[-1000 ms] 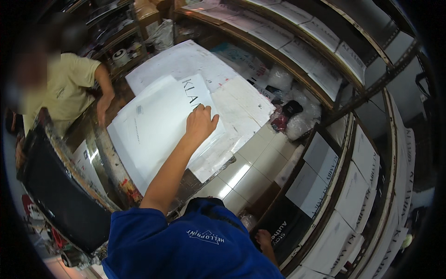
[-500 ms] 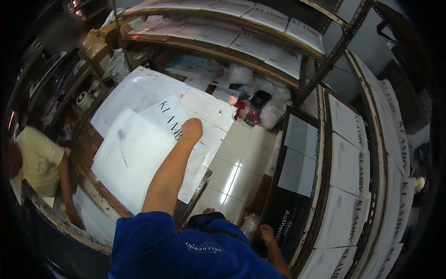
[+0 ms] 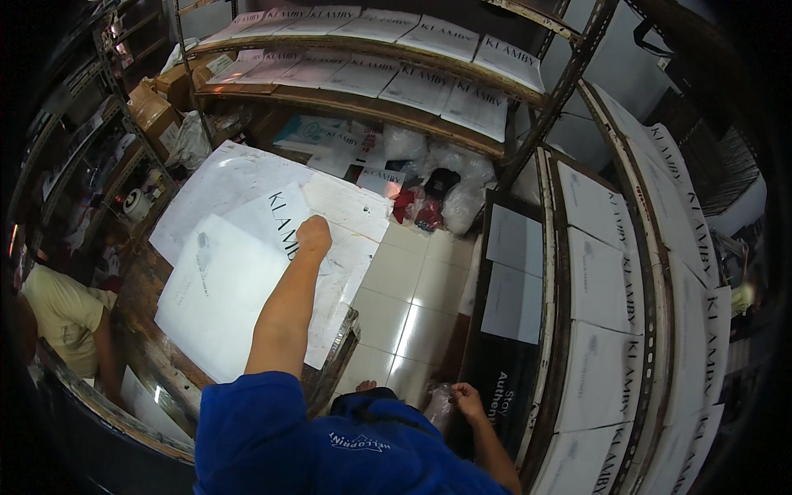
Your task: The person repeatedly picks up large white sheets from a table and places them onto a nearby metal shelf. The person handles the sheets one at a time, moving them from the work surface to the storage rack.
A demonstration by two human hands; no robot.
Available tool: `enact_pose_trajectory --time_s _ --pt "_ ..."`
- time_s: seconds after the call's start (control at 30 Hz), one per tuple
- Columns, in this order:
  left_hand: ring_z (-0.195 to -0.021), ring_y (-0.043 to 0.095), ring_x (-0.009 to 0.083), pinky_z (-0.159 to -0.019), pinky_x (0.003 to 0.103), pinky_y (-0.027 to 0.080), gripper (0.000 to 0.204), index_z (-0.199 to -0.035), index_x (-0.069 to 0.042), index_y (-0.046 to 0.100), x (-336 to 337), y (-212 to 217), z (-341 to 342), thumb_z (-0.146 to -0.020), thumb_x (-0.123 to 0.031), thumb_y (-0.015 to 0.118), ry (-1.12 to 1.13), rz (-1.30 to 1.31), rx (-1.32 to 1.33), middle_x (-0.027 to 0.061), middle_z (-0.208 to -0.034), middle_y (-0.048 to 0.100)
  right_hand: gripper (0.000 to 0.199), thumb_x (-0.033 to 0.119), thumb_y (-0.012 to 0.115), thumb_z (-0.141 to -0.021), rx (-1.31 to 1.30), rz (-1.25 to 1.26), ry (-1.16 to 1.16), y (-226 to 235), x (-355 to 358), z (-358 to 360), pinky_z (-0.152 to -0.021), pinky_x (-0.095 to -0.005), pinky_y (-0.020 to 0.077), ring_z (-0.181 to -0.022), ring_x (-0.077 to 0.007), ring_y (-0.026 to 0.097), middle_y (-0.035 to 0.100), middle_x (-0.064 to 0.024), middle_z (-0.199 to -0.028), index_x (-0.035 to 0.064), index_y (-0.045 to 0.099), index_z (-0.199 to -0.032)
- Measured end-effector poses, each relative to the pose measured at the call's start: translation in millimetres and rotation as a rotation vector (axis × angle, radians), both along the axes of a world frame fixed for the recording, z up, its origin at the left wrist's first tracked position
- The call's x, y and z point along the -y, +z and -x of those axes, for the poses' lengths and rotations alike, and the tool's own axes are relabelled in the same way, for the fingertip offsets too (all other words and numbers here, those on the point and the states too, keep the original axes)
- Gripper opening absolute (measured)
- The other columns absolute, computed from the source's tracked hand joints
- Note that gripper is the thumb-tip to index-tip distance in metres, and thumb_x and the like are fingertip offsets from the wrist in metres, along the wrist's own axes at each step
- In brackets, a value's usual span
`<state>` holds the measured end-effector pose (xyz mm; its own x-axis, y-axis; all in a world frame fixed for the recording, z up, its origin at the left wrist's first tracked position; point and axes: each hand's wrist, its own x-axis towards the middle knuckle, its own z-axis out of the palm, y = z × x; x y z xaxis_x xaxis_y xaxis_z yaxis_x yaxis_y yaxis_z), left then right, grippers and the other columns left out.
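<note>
My left arm reaches over the worktable, and my left hand [image 3: 313,238] is a closed fist resting at the printed end of a white sheet-like bag [image 3: 279,208]. Whether its fingers pinch the edge is hidden. Overlapping that bag on the left is a larger, whitish translucent bag [image 3: 219,285] with a small dark mark. Both lie on a stained white board [image 3: 351,206] on the table. Low on the right, my right hand [image 3: 468,402] is closed beside crumpled clear plastic [image 3: 440,406]. I cannot make out what its fingers hold.
Racks of white printed bags run along the back [image 3: 437,37] and the right side [image 3: 606,285]. A black panel [image 3: 495,346] with two grey sheets stands right of the tiled floor [image 3: 408,322]. A person in a yellow shirt [image 3: 62,309] is at the left. Wrapped bundles [image 3: 462,198] lie under the back rack.
The whole view has shifted slightly. My left fist stays at the same spot on the printed bag. My right hand has risen a little beside the clear plastic.
</note>
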<state>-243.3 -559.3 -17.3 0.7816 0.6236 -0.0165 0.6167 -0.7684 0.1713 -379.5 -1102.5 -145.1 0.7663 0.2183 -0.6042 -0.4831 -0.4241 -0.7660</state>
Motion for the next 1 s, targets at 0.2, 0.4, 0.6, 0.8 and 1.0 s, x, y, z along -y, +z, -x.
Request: enact_pose_trajectory --time_s 0.2,0.4,0.6,0.8,1.0 --pt "-0.089 0.067 0.0328 -0.077 0.040 0.055 0.020 -0.095 0.001 0.064 2 10 -8 -0.082 -0.011 0.055 0.004 -0.034 -0.022 0.0196 -0.096 0.067 0.012 0.013 0.056 -0.092 -0.009 -0.011 -0.006 -10 1 3 -0.063 -0.0273 0.0482 -0.073 -0.0133 0.061 0.063 -0.0040 -0.086 0.0043 0.060 -0.100" --pt "-0.088 0.068 0.0303 -0.075 0.039 0.056 0.024 -0.098 -0.001 0.065 -35 -9 -18 -0.089 -0.015 0.047 0.038 -0.191 0.003 0.0165 -0.096 0.067 0.010 0.006 0.055 -0.091 -0.056 -0.027 -0.018 2 3 8 -0.069 -0.0271 0.0492 -0.075 -0.0139 0.060 0.062 -0.0046 -0.086 0.0022 0.059 -0.098" --pt "-0.089 0.068 0.0311 -0.076 0.040 0.056 0.023 -0.096 -0.002 0.067 -37 -14 -49 -0.089 -0.012 0.047 0.028 -0.101 -0.042 0.0165 -0.096 0.068 0.015 0.009 0.055 -0.091 -0.048 0.006 -0.038 -16 25 36 -0.069 -0.0296 0.0500 -0.079 -0.0167 0.062 0.064 -0.0089 -0.087 0.0009 0.060 -0.103" --pt "-0.088 0.062 0.0382 -0.079 0.046 0.049 0.015 -0.087 0.000 0.061 -50 -44 -62 -0.074 -0.009 0.060 -0.124 -0.041 0.115 0.0225 -0.091 0.064 0.018 0.018 0.056 -0.093 0.120 0.088 0.045 -10 8 19 -0.072 -0.0289 0.0504 -0.078 -0.0120 0.060 0.063 -0.0044 -0.088 0.0032 0.061 -0.102" --pt "-0.071 0.055 0.0432 -0.066 0.049 0.042 0.013 -0.080 0.005 0.051 138 82 9 -0.072 -0.005 0.055 -0.557 0.095 0.432 0.0250 -0.075 0.057 0.041 0.019 0.053 -0.093 0.375 -0.308 0.169 157 -82 -71 -0.077 -0.0310 0.0501 -0.085 -0.0173 0.059 0.058 -0.0085 -0.097 0.0053 0.044 -0.130"
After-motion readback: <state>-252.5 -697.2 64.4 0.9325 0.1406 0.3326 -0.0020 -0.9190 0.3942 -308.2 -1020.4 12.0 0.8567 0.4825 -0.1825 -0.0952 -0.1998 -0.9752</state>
